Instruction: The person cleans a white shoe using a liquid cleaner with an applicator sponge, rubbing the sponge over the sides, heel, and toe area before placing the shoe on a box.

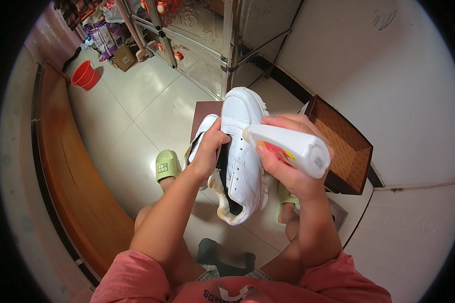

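Note:
My left hand grips a white sneaker by its open side, thumb at the tongue edge. The shoe has no laces, its toe points away from me, and the collar lining is stained yellowish. In my right hand is a white plastic bottle with a red and yellow label. The bottle is tilted, and its beige applicator tip rests at or just over the upper near the eyelets. Behind my left hand, a second white sneaker sits by a dark red-brown flat surface, partly hidden.
An open brown box stands on the right by the wall. Green slippers are on my feet on the tiled floor. A glass-panelled metal frame stands ahead; a red bucket and a curved wooden edge are left.

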The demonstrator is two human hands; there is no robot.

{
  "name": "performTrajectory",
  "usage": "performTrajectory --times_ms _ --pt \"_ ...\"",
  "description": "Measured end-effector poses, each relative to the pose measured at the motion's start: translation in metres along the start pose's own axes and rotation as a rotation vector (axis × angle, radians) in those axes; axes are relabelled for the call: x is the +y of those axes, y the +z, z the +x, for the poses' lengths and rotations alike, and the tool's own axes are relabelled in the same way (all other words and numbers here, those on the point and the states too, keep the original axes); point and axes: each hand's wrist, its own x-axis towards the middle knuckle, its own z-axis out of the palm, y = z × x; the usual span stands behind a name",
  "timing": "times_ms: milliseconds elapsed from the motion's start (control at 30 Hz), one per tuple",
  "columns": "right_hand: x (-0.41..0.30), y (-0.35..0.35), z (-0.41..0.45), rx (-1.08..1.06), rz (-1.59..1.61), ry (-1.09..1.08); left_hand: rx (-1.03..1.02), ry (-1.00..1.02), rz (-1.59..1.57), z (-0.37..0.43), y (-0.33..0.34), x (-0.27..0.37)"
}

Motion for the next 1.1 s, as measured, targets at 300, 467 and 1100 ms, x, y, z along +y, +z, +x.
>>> performTrajectory --times_ms 300,467,1100 --pt "0.005 0.002 -0.001 -0.049 0.026 -0.063 0.022 0.047 0.170 0.004 -0.006 -0.012" --pt "0.005 -0.006 -0.001 -0.055 -0.047 -0.061 0.038 0.023 0.142 0.004 0.000 -0.009" --pt "0.008 -0.001 -0.007 0.069 0.102 0.092 -0.028 -0.026 0.143 0.002 -0.003 -0.004"
